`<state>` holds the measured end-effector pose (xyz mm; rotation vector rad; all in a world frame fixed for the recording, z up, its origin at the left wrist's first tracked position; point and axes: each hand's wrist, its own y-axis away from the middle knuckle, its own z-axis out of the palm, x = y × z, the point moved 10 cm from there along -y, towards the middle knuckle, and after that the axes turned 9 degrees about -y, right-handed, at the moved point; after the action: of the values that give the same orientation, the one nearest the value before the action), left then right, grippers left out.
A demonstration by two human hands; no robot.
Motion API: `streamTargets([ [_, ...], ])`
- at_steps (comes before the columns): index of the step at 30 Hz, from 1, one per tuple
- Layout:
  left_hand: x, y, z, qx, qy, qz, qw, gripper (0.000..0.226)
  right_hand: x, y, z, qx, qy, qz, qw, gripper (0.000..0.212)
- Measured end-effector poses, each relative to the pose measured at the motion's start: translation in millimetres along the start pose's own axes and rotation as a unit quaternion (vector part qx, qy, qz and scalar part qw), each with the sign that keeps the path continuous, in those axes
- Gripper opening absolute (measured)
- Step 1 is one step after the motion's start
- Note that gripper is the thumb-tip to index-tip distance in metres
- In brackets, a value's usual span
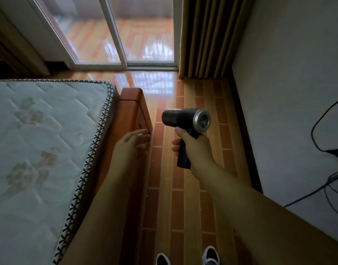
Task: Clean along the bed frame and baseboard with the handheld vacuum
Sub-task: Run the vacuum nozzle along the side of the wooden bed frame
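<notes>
Quilted white mattress (40, 150) with flower stitching and a black-and-white crossed edge band, far left of both hands. Just right of it, wooden bed frame (133, 109), orange-brown, rounded at its far corner. Left hand (132, 144) over the frame's outer rail, fingers stretched forward and loose, gripping nothing; contact with the wood hard to judge. Between the two hands, a strip of wood-patterned floor (164, 188), glossy with window glare farther ahead. Right hand (195, 148) well apart from the left, wrapped tight around the dark handle of the handheld vacuum (185, 121). Vacuum held up over the floor, barrel level and pointing left toward the bed frame, silver vented end cap facing right and toward the camera. Nozzle end just short of the frame, not touching it. Beyond the hands, sliding glass door (114, 31) with white framing. Right of the door, tan pleated curtain (208, 37) hanging to the floor. Right of the right hand, dark baseboard (244, 134) running along the foot of a pale wall (290, 92). Far right on that wall, black cables (317, 134) looping down to a plug. Below the hands at the bottom edge, two shoe tips (210, 255) on the floor.
</notes>
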<state>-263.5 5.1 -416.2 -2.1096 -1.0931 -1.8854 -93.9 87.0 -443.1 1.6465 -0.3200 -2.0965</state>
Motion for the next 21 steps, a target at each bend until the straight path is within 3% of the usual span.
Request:
streamTargets([
  [9, -194.2, -94.6, 26.4, 0.034, -0.052, -0.051, 0.997, 0.024, 221.7, -97.8, -28.7, -0.056, 0.069, 0.097, 0.991, 0.009],
  [14, -313.1, -152.2, 52.6, 0.060, -0.014, -0.089, 0.994, 0.026, 361.6, -165.6, -53.9, -0.037, 0.059, 0.156, 0.985, 0.010],
  [21, -465.9, -242.3, 79.7, 0.070, -0.058, -0.075, 0.993, 0.022, 556.8, -266.5, -79.9, -0.053, 0.107, 0.213, 0.970, 0.014],
])
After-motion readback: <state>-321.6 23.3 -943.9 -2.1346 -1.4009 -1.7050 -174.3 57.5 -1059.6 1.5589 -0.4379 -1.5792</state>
